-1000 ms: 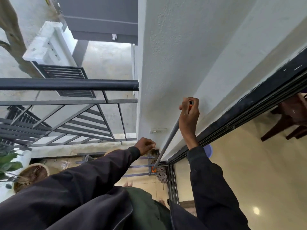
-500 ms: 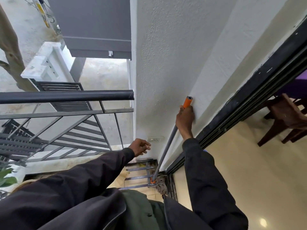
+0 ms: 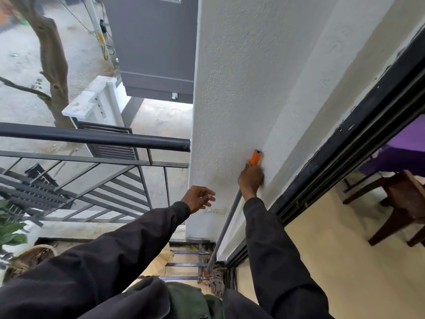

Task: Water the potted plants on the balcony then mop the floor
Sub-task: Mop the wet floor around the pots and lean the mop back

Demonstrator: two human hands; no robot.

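Note:
A mop stands nearly upright against the white textured wall. Its grey pole runs down to a stringy head on the balcony floor beside the door track. My right hand is shut around the pole just under its orange tip. My left hand hovers to the left of the pole near the wall, fingers loosely spread and holding nothing. At the lower left a woven pot holds a green plant.
A black metal railing closes the balcony on the left, with a drop to the street beyond. A black sliding-door frame runs along the right; inside stands a dark wooden chair. A wall socket sits low on the wall.
My left hand has lifted off the low part of the pole and now hangs free. My right hand has slid a little down from the tip. The view has tilted upward.

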